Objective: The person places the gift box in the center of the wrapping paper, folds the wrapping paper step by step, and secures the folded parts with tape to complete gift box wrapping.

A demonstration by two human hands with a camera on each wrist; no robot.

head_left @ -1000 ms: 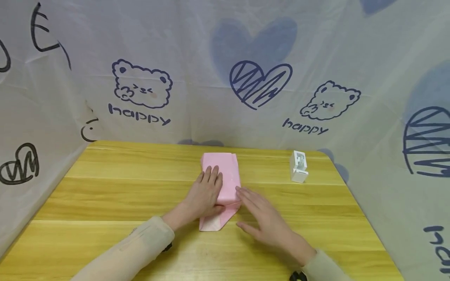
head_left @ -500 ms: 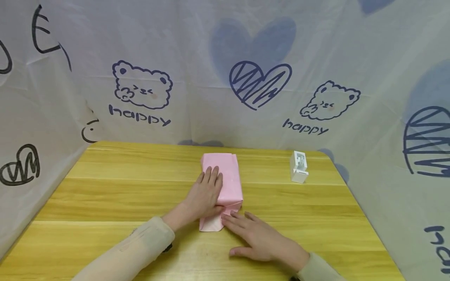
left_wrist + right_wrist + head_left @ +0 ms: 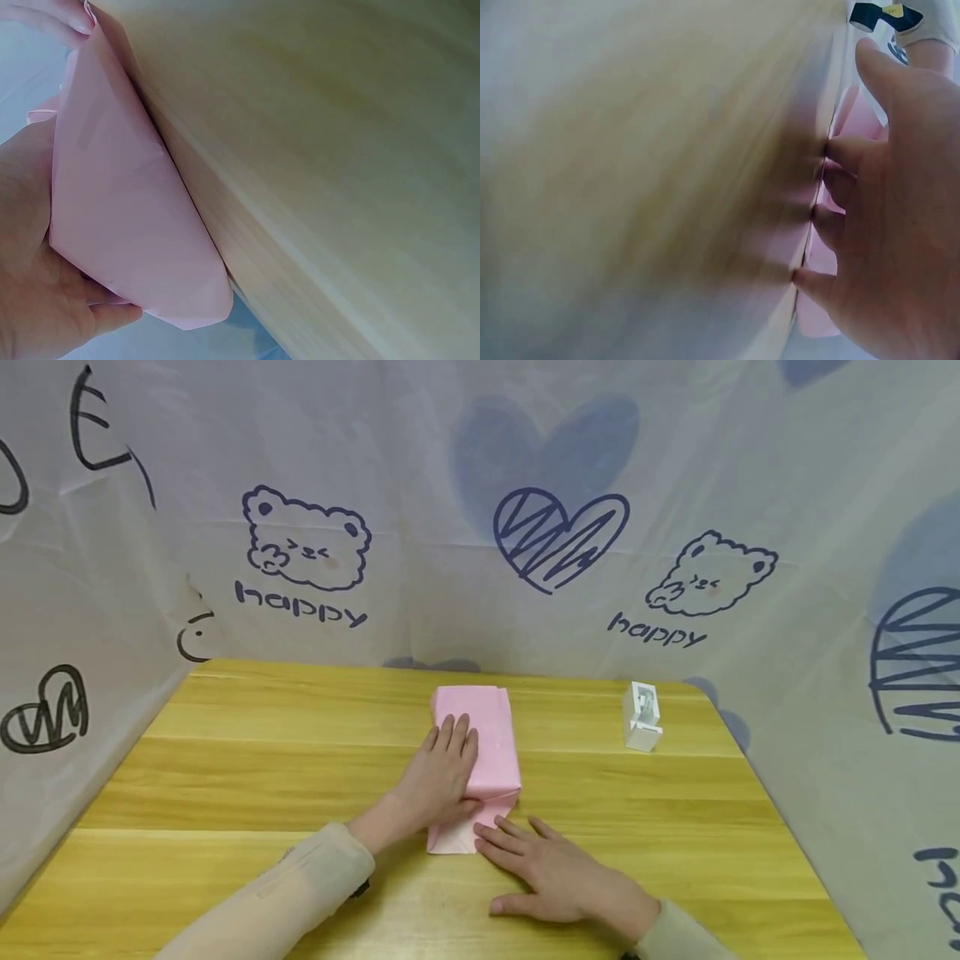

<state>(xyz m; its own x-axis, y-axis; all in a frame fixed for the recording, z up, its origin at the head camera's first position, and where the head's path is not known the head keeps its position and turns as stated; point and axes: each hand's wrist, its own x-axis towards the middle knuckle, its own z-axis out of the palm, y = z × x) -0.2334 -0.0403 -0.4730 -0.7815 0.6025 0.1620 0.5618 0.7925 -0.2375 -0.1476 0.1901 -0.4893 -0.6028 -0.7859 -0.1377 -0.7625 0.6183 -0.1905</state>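
A block-shaped package wrapped in pink paper (image 3: 497,747) lies near the middle of the table. Across its top rests my left hand (image 3: 438,777), fingers straight and the thumb by the near end. From that near end a paler pink flap (image 3: 452,839) spreads over the tabletop. My right hand (image 3: 551,872) lies low to the right, fingers spread, with fingertips at the flap's right edge. The left wrist view shows the folded end of the pink paper (image 3: 127,187) beside my left palm. In the right wrist view, the right fingertips (image 3: 821,281) touch the wood.
A small white holder with a clear piece in it (image 3: 642,718) stands at the back right of the wooden table (image 3: 225,785). Pale printed cloth (image 3: 420,527) hangs behind the table and along both sides.
My right hand has slid from the package's right side down to the flap at its near end, and has hardly moved over the last half second. My left hand stays in place.
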